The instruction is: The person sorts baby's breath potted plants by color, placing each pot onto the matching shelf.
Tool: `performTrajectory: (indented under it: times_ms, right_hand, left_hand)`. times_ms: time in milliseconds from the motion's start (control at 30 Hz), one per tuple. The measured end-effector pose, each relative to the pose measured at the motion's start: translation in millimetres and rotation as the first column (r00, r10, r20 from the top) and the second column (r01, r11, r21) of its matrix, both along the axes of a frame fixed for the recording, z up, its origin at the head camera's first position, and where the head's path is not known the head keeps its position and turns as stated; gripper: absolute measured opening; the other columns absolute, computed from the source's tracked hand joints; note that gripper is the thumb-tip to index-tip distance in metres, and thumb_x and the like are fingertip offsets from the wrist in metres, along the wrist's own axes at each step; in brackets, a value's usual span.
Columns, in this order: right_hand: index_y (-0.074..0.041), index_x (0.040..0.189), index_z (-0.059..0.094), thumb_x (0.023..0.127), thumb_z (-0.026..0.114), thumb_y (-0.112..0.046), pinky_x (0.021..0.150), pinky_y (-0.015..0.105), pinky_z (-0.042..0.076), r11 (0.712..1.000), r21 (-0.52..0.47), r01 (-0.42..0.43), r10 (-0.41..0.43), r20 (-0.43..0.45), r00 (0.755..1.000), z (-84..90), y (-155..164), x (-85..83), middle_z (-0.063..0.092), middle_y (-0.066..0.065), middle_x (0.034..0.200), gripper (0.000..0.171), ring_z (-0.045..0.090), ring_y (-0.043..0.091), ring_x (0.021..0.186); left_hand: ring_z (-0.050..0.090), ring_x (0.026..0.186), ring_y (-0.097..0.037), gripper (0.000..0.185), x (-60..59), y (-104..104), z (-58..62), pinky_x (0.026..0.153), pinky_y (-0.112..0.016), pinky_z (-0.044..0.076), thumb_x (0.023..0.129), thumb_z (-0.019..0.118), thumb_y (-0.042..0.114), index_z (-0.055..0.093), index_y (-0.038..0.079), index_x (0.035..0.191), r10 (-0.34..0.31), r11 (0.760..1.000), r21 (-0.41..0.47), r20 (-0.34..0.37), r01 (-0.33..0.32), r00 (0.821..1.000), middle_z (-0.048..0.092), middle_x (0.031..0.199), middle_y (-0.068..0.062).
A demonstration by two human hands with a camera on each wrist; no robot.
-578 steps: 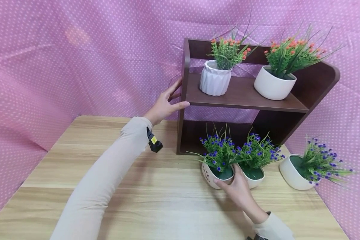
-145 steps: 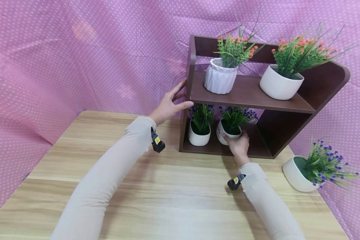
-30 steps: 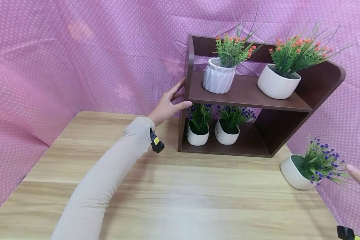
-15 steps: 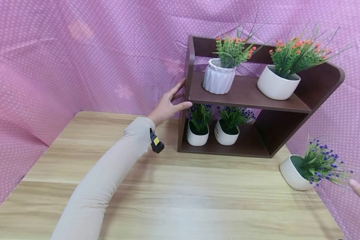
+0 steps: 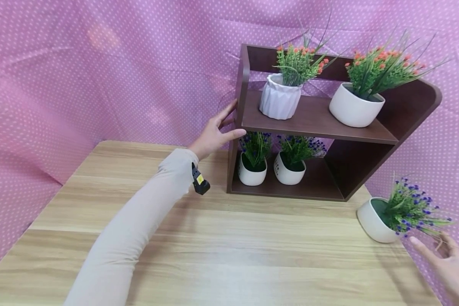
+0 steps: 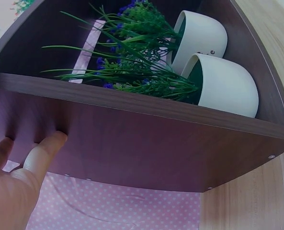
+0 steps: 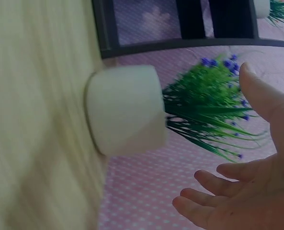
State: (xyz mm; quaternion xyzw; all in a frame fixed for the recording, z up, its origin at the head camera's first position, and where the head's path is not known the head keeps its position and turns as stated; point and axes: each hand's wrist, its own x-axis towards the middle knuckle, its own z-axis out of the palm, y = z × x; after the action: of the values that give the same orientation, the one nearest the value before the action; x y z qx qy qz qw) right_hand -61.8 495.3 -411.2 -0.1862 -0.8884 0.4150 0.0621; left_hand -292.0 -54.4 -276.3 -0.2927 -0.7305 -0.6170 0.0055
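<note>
My left hand (image 5: 213, 135) steadies the dark brown shelf (image 5: 317, 112) at its left side. Its fingertips touch the outer panel, as the left wrist view shows, and the thumb lies at the front edge. At the table's right edge stands a white pot (image 5: 376, 225) with blue-purple artificial flowers (image 5: 411, 208). My right hand (image 5: 449, 261) is beside those flowers with fingers and thumb spread, holding nothing. In the right wrist view the hand (image 7: 249, 191) is apart from the pot (image 7: 127, 110).
On the lower shelf board, towards the left, stand two white pots of blue flowers, one plain-fronted (image 5: 252, 173) and one lettered (image 5: 289, 171). Above them are a ribbed white pot (image 5: 279, 100) and a smooth white pot (image 5: 355, 106), both with orange flowers. A pink dotted cloth (image 5: 137, 72) hangs behind the table.
Both smaller blue-flowered pots went from the table onto the lower shelf board. My right hand let go of the lettered one, moved right and came up to the remaining table plant. The left hand stayed.
</note>
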Motion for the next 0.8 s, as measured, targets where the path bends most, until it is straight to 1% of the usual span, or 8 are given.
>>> performTrajectory:
  times_ms: [67,133,167,233,300,367,600,800]
  right_hand:
    - [-0.006,0.152,-0.009,0.1,0.049,-0.039,0.117,0.039,-0.003,1.0,0.008,-0.02,0.02,0.038,0.999,5.7,-14.3,0.2,-0.009,0.033,0.152,0.084,-0.009,0.046,0.14]
    - [-0.002,0.151,-0.008,0.1,0.049,-0.038,0.117,0.031,0.0,1.0,-0.009,-0.029,0.03,0.041,0.999,4.2,-22.5,-0.9,-0.009,0.026,0.155,0.085,-0.009,0.04,0.142]
    - [-0.001,0.151,-0.009,0.1,0.048,-0.038,0.118,0.031,0.001,0.999,-0.033,-0.033,0.034,0.04,0.999,2.0,-24.6,-2.1,-0.011,0.022,0.157,0.085,-0.011,0.034,0.144]
    - [-0.004,0.151,-0.01,0.1,0.049,-0.034,0.112,0.013,0.004,0.997,-0.063,-0.042,0.043,0.015,0.999,-5.9,-25.2,-5.1,-0.01,0.008,0.159,0.084,-0.01,0.019,0.145]
    - [-0.007,0.152,-0.01,0.1,0.05,-0.032,0.105,0.003,0.009,0.996,-0.079,-0.046,0.046,-0.007,0.999,-13.5,-25.4,-7.1,-0.007,-0.003,0.159,0.084,-0.007,0.009,0.143]
    - [-0.008,0.152,-0.011,0.1,0.05,-0.032,0.104,0.002,0.01,0.994,-0.092,-0.061,0.06,-0.014,0.998,-18.0,-25.7,-9.7,-0.007,-0.001,0.159,0.083,-0.006,0.01,0.143]
    - [-0.004,0.15,-0.014,0.099,0.051,-0.034,0.111,0.013,0.009,0.993,-0.117,-0.027,0.029,0.015,0.999,-13.3,-36.3,-16.6,-0.012,0.018,0.157,0.088,-0.007,0.033,0.144]
    - [0.0,0.15,-0.011,0.098,0.053,-0.033,0.109,0.011,0.016,0.991,-0.133,0.018,-0.015,0.027,1.0,-10.8,-40.2,-23.7,-0.007,0.022,0.157,0.089,-0.001,0.031,0.145]
  left_hand:
    - [0.031,0.141,-0.025,0.079,0.1,0.3,0.3,0.109,-0.04,0.037,0.092,0.065,0.014,0.018,0.023,0.155,0.0,1.0,-0.001,-0.002,0.0,1.0,0.017,0.16,-0.001]
    - [0.031,0.141,-0.025,0.079,0.2,0.3,0.4,0.109,-0.04,0.037,0.092,0.065,0.014,0.018,0.023,0.155,-0.001,1.0,-0.002,-0.001,0.001,1.0,0.016,0.16,0.0]
    - [0.031,0.141,-0.025,0.079,0.2,0.3,0.3,0.109,-0.039,0.037,0.092,0.065,0.014,0.018,0.023,0.155,-0.001,1.0,-0.003,0.001,0.001,1.0,0.016,0.16,0.0]
    - [0.031,0.141,-0.025,0.079,0.3,0.2,0.3,0.109,-0.039,0.038,0.092,0.065,0.014,0.018,0.024,0.155,-0.001,1.0,-0.005,0.002,0.001,1.0,0.016,0.16,0.0]
    - [0.031,0.141,-0.025,0.079,0.4,0.1,0.3,0.109,-0.038,0.038,0.092,0.065,0.015,0.018,0.024,0.155,0.0,1.0,-0.007,0.003,0.0,1.0,0.016,0.16,0.001]
    - [0.031,0.141,-0.025,0.079,0.5,0.1,0.4,0.108,-0.038,0.038,0.092,0.065,0.015,0.018,0.024,0.155,0.002,1.0,-0.01,0.002,-0.002,1.0,0.017,0.16,0.001]
    - [0.032,0.14,-0.026,0.079,0.7,0.5,0.6,0.108,-0.038,0.039,0.092,0.065,0.014,0.018,0.023,0.155,0.008,1.0,-0.008,-0.005,-0.008,1.0,0.017,0.16,-0.001]
    - [0.032,0.14,-0.026,0.079,0.5,0.0,1.0,0.106,-0.039,0.041,0.092,0.065,0.015,0.018,0.023,0.155,0.009,1.0,-0.011,-0.007,-0.009,1.0,0.017,0.16,0.0]
